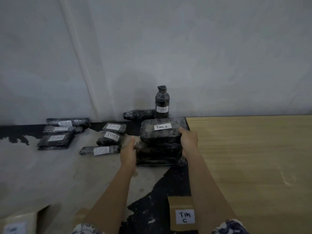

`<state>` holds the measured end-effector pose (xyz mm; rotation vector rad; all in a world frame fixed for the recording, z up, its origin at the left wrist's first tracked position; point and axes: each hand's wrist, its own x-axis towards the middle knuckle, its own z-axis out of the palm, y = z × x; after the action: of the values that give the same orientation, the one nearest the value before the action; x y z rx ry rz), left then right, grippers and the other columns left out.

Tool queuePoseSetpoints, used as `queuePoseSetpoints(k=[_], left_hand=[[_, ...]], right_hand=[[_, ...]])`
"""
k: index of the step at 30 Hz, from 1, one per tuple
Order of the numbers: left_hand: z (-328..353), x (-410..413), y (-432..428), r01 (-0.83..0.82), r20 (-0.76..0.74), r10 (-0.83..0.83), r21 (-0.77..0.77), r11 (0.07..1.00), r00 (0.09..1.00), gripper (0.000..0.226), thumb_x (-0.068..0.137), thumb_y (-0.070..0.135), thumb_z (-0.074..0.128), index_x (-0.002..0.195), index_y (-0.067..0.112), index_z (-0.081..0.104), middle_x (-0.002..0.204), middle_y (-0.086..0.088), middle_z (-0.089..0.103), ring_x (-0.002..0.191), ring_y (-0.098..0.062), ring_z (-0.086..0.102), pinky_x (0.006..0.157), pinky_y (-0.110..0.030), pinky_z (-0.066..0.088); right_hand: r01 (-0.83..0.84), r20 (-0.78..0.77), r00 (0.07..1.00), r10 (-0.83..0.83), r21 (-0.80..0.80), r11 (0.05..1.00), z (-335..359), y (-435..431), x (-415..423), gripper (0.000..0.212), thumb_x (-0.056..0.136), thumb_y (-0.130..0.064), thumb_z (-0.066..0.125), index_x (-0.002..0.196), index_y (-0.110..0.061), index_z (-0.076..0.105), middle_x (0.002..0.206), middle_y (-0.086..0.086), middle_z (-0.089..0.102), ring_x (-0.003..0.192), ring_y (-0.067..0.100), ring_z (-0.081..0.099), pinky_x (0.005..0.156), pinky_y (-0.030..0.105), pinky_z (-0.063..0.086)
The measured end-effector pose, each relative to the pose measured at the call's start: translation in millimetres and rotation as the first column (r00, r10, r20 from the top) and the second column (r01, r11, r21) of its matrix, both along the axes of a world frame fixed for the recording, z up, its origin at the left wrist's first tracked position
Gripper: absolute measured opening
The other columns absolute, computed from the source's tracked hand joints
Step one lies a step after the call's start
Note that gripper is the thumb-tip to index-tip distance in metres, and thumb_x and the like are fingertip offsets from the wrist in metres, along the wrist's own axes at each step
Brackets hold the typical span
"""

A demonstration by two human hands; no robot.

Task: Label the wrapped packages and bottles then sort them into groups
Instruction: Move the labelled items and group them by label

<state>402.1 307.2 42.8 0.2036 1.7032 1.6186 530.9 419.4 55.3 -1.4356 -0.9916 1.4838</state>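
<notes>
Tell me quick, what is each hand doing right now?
Left hand: grips the left side of the stack of wrapped packages.
Right hand: grips the stack's right side, thumb on the top package.

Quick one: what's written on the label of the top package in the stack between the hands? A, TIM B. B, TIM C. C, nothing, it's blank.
B: the white label on the top package of the stack, held by the left hand and right hand, reads TIM C.
</notes>
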Motion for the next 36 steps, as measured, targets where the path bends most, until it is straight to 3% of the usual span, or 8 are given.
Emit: queuePoseSetpoints(k=[6,9,16,19,23,26,31,36], left_hand=[[3.0,7.7,1.7,0.081,0.095,-0.083,0.021,0.996,0.992,0.054,0.091,0.056,0.044,0.118,0.011,0.057,0.115,-0.008,0.061,0.111,-0.025,0.054,0.098,-0.043,0.04],[9.6,9.1,5.6,0.127,0.108,-0.131,0.042,0.991,0.985,0.066,0.09,0.061,0.04,0.137,0.016,0.044,0.134,-0.004,0.05,0.127,-0.027,0.044,0.107,-0.045,0.033],[10.5,6.4,14.5,0.268,0.098,-0.268,0.01,0.963,0.958,0.05,0.091,0.053,0.047,0.133,0.025,0.045,0.124,-0.003,0.052,0.11,-0.023,0.05,0.092,-0.036,0.038],[4.8,1.1,10.4,0.305,0.122,-0.302,-0.01,0.952,0.945,0.045,0.087,0.058,0.048,0.121,0.028,0.051,0.101,-0.003,0.061,0.09,-0.022,0.057,0.09,-0.039,0.045],[0.6,-1.7,8.5,0.379,0.118,-0.371,-0.054,0.924,0.921,0.059,0.084,0.065,0.044,0.128,0.025,0.047,0.118,-0.006,0.057,0.108,-0.026,0.055,0.095,-0.04,0.043],[-2.7,-3.3,8.2,0.406,0.135,-0.395,-0.064,0.912,0.909,0.073,0.08,0.072,0.044,0.134,0.023,0.046,0.129,-0.008,0.056,0.112,-0.027,0.054,0.097,-0.041,0.043],[-14.6,12.1,9.3,0.417,0.216,-0.411,0.019,0.909,0.886,0.075,0.072,0.078,0.049,0.126,0.026,0.055,0.117,-0.009,0.065,0.106,-0.027,0.062,0.096,-0.045,0.048],[-24.5,24.5,17.5,0.339,0.247,-0.325,-0.013,0.941,0.913,0.092,0.061,0.084,0.049,0.131,0.026,0.051,0.122,-0.011,0.061,0.106,-0.03,0.06,0.095,-0.048,0.048]], right_hand=[[-0.078,-0.026,0.997,0.077,-0.062,0.995,-3.0,-6.5,12.0,0.015,0.09,-0.015,0.055,0.083,-0.006,0.064,0.099,0.021,0.067,0.091,0.038,0.064,0.084,0.055,0.053],[-0.106,-0.056,0.993,0.102,-0.081,0.991,-1.8,-5.4,15.6,0.02,0.088,-0.016,0.059,0.1,-0.001,0.064,0.101,0.017,0.066,0.091,0.034,0.064,0.082,0.045,0.056],[-0.254,-0.075,0.967,0.243,-0.28,0.926,-3.0,-11.7,19.1,0.1,0.049,-0.046,0.073,0.138,-0.015,0.036,0.122,0.014,0.055,0.097,0.031,0.06,0.071,0.04,0.054],[-0.332,-0.135,0.943,0.304,-0.313,0.89,5.2,-20.6,23.9,0.068,0.068,-0.046,0.067,0.124,-0.012,0.051,0.108,0.015,0.058,0.088,0.029,0.057,0.066,0.035,0.045],[-0.379,-0.08,0.923,0.377,-0.371,0.848,-3.4,-25.3,29.5,0.089,0.055,-0.063,0.069,0.132,-0.022,0.048,0.131,0.014,0.052,0.12,0.036,0.047,0.107,0.055,0.025],[-0.364,-0.111,0.931,0.348,-0.342,0.866,-27.8,-10.3,28.8,0.109,0.03,-0.069,0.076,0.129,-0.03,0.051,0.131,0.008,0.053,0.12,0.033,0.049,0.108,0.056,0.026],[-0.303,-0.23,0.942,0.245,-0.271,0.914,-16.8,-25.8,37.0,0.062,0.066,-0.055,0.068,0.118,-0.021,0.061,0.113,0.011,0.066,0.101,0.031,0.063,0.084,0.043,0.053],[-0.287,-0.317,0.928,0.198,-0.266,0.92,-26.4,-21.7,39.8,0.058,0.066,-0.051,0.069,0.115,-0.021,0.064,0.111,0.014,0.068,0.102,0.035,0.063,0.089,0.051,0.051]])
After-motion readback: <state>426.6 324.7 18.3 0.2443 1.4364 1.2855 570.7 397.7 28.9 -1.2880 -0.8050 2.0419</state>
